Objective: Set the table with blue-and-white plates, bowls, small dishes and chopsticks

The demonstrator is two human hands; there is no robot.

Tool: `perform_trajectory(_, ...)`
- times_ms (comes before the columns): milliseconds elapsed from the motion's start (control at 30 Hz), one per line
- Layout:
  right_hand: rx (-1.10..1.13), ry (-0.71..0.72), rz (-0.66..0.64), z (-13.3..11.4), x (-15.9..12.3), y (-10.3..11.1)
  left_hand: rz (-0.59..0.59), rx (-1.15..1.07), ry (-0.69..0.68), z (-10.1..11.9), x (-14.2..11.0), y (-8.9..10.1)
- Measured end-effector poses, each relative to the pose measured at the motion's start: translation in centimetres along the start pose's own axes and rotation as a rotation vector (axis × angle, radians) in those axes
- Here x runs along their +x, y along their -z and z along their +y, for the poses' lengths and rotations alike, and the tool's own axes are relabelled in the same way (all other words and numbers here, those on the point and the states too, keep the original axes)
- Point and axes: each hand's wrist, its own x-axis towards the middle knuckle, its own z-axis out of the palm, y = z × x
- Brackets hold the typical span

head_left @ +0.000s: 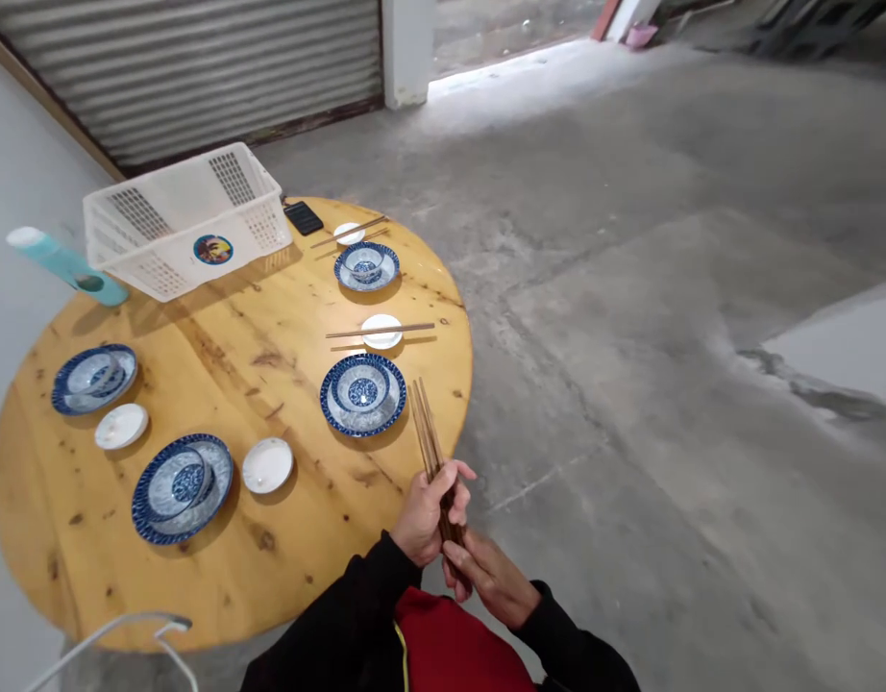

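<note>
Close to my body, past the table's near right edge, my left hand [430, 509] is closed around a bundle of brown wooden chopsticks [427, 428]. Their upper ends point away from me, toward the nearest place setting on the right. My right hand [490, 574] grips the lower end of the same bundle, just below the left. Beyond the chopstick tips sits a blue-and-white plate [328, 411] with a matching bowl [363, 384] on it. Behind that, a pair of chopsticks [414, 328] lies across a small white dish [382, 338].
A round wooden table [270, 567] carries more bowl-and-plate settings and small white dishes [268, 465]. At its far side are a white plastic basket [187, 259], a black phone [303, 218] and a teal cylinder [68, 264]. A white hanger-like frame [118, 625] stands at the lower left.
</note>
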Motion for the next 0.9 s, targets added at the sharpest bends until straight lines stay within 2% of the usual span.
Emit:
perform_trajectory(133,-0.059,0.042,-0.083,-1.9,3.4,2.9,0.125,-0.041,-0.073,1.8,2.9,0.1)
perform_trajectory(233,-0.205,0.123,-0.088,-3.6,5.7,5.3,0.218,-0.089,-0.143,3.6,4.2,0.1)
perform_trajectory(300,-0.356,0.198,0.001,-4.8,7.4,7.8,0.259,-0.111,-0.200,4.8,4.8,0.1)
perform_trajectory(433,-0.670,0.369,0.303,-7.1,12.8,14.4,0.320,-0.146,-0.286,6.2,5.8,-0.4)
perform_trajectory(533,-0.928,0.418,0.365,-8.9,18.4,18.9,0.381,-0.197,-0.317,6.1,7.0,-1.1)
perform_trajectory(600,-1.104,0.385,0.310,-10.0,22.2,20.9,0.434,-0.234,-0.341,5.9,8.3,-1.9)
perform_trajectory(700,-1.349,0.265,0.132,-11.2,26.6,22.2,0.545,-0.279,-0.394,5.7,10.8,-3.6)
perform_trajectory(800,-1.495,0.202,-0.079,-11.7,29.2,22.7,0.675,-0.320,-0.454,5.9,13.6,-5.5)
perform_trajectory(900,-1.519,0.245,-0.246,-11.6,30.6,23.4,0.791,-0.357,-0.520,6.0,16.0,-7.2)
